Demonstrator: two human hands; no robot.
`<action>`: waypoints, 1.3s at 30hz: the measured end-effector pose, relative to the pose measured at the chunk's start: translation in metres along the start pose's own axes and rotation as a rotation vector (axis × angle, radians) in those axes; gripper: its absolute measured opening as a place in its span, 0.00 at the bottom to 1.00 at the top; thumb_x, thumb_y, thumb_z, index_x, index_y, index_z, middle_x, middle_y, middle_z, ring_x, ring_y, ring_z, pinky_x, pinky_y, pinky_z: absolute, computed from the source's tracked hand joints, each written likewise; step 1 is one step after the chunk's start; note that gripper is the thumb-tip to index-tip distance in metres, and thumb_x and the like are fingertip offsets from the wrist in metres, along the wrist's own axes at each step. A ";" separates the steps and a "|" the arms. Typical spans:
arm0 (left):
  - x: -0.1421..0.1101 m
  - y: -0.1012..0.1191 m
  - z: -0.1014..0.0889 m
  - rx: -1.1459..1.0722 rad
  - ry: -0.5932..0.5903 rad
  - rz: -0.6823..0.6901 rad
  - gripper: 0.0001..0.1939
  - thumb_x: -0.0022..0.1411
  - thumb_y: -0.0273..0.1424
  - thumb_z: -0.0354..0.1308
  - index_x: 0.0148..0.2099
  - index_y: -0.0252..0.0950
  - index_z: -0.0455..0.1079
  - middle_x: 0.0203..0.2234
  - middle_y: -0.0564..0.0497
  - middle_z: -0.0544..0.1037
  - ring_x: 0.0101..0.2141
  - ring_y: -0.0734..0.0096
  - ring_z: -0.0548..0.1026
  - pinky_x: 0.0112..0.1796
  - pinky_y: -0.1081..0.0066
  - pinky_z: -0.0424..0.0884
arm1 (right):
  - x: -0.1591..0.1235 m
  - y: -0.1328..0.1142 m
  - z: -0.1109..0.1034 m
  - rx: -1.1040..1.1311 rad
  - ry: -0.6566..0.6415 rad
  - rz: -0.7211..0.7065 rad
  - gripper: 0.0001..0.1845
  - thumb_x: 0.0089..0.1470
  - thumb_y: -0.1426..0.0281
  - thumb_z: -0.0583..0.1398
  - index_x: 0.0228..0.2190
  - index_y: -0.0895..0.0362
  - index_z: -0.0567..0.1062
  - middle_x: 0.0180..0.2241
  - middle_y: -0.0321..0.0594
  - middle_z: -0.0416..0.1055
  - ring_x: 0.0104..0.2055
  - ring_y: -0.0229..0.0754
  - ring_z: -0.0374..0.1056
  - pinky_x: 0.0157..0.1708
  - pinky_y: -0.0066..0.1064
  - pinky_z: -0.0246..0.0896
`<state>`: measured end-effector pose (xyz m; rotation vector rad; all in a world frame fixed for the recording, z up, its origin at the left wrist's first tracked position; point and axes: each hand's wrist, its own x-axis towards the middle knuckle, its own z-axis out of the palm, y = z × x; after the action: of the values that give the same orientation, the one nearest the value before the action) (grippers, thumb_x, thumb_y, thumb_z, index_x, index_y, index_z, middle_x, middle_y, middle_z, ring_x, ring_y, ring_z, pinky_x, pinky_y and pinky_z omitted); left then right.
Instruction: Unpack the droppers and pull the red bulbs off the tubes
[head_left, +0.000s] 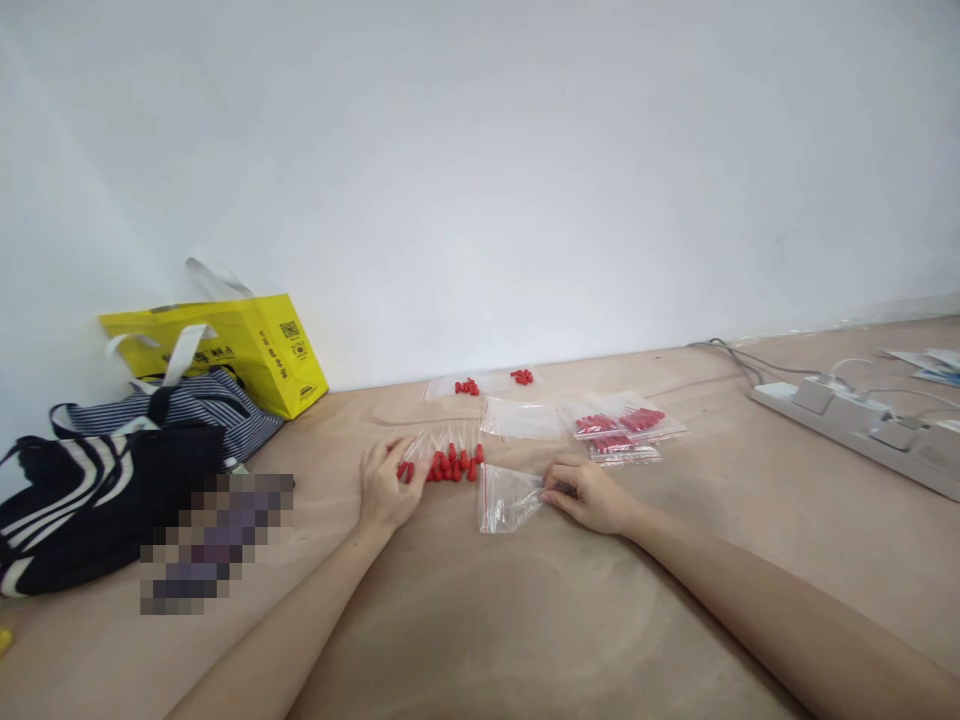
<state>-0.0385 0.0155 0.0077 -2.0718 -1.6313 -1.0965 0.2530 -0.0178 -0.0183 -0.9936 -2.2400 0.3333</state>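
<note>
My left hand curls around a couple of small red-bulbed pieces with clear tapered tips, which look like droppers. Right beside its thumb, several more red-bulbed droppers lie in a row with their clear tips toward the wall. My right hand pinches one end of a clear zip bag with a red seal line. No red pieces show inside this bag. Its other end reaches close to the droppers.
Filled zip bags of red pieces overlap behind my right hand. Flat bags and small red piles lie near the wall. A power strip with cables sits right; a yellow bag and dark cloth bag stand left.
</note>
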 end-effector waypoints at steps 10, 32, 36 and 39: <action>0.025 -0.059 0.000 0.207 -0.291 -0.545 0.27 0.59 0.43 0.36 0.52 0.34 0.64 0.47 0.39 0.69 0.48 0.50 0.65 0.45 0.54 0.59 | -0.001 -0.001 0.000 0.002 -0.005 0.004 0.04 0.50 0.71 0.56 0.25 0.57 0.68 0.27 0.38 0.66 0.30 0.37 0.62 0.30 0.28 0.58; 0.026 -0.040 0.009 0.052 -0.276 -0.632 0.13 0.50 0.33 0.50 0.33 0.35 0.73 0.29 0.45 0.78 0.35 0.56 0.74 0.30 0.66 0.67 | 0.000 -0.001 -0.001 -0.009 -0.013 0.009 0.04 0.50 0.71 0.56 0.25 0.56 0.68 0.28 0.39 0.66 0.31 0.38 0.63 0.31 0.29 0.58; 0.024 -0.035 0.003 -0.013 -0.270 -0.719 0.13 0.49 0.36 0.51 0.31 0.35 0.73 0.22 0.47 0.77 0.27 0.60 0.75 0.24 0.69 0.66 | -0.001 -0.001 0.001 -0.007 0.011 0.000 0.04 0.50 0.71 0.55 0.25 0.57 0.68 0.28 0.38 0.66 0.31 0.38 0.63 0.31 0.28 0.58; 0.021 -0.039 -0.002 -0.041 -0.275 -0.710 0.13 0.47 0.38 0.54 0.31 0.35 0.72 0.25 0.47 0.77 0.30 0.61 0.74 0.28 0.70 0.67 | 0.000 0.002 0.006 -0.032 0.100 0.045 0.03 0.50 0.72 0.55 0.25 0.56 0.67 0.28 0.38 0.66 0.31 0.38 0.63 0.32 0.29 0.57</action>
<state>-0.0731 0.0416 0.0152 -1.7488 -2.6182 -1.0571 0.2505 -0.0162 -0.0234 -1.0558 -2.1419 0.2622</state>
